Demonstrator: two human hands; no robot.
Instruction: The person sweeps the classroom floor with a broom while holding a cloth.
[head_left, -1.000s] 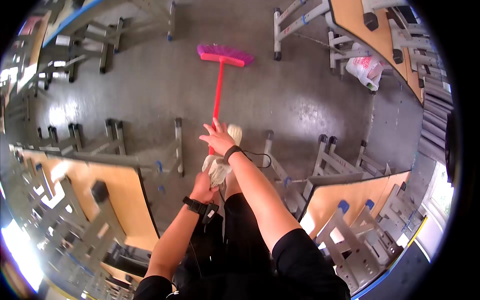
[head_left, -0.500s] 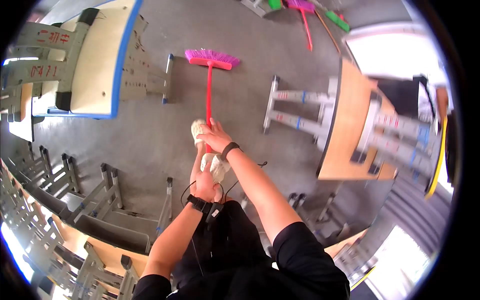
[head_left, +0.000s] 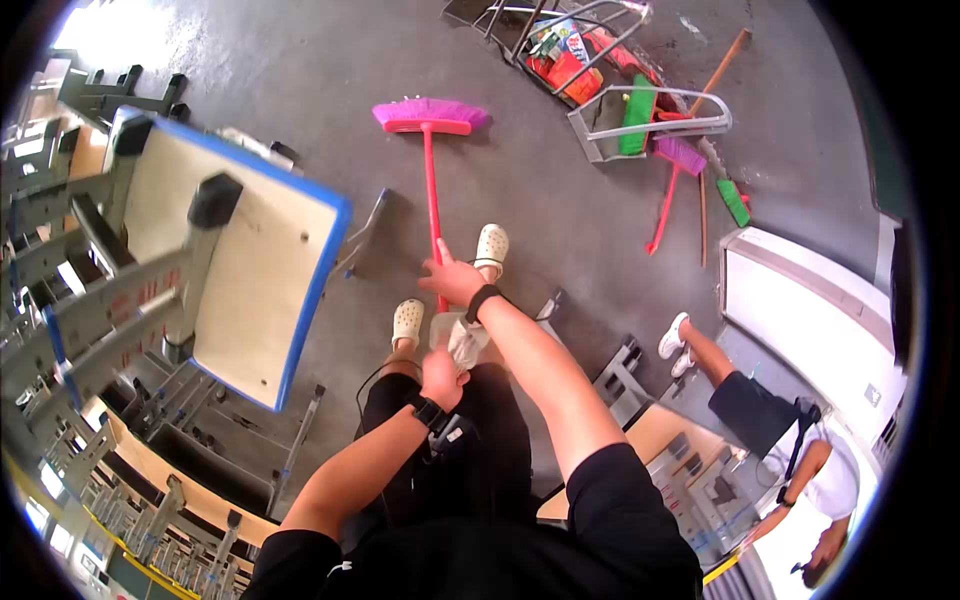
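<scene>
A broom (head_left: 433, 190) with a red handle and purple bristles reaches forward from my hands, its head on the grey floor. My right hand (head_left: 457, 280) is closed round the handle, with the index finger pointing along it. Nearer my body, my left hand (head_left: 443, 380) is closed at the handle's upper end, its grip partly hidden. A crumpled whitish thing (head_left: 466, 343) hangs between my hands and covers part of the handle; its kind is unclear. My feet, in cream clogs (head_left: 407, 322), stand either side of the handle.
A desk with a blue-edged top (head_left: 265, 250) stands at left. More brooms (head_left: 680, 155) and a metal-framed chair (head_left: 650, 130) are at upper right. A person in a white shirt (head_left: 825, 470) is at right, beside a white cabinet (head_left: 810, 310).
The view has turned and moved forward, bringing the chair, the other brooms and the person further into sight. My right foot has stepped ahead. Both hands stay on the broom.
</scene>
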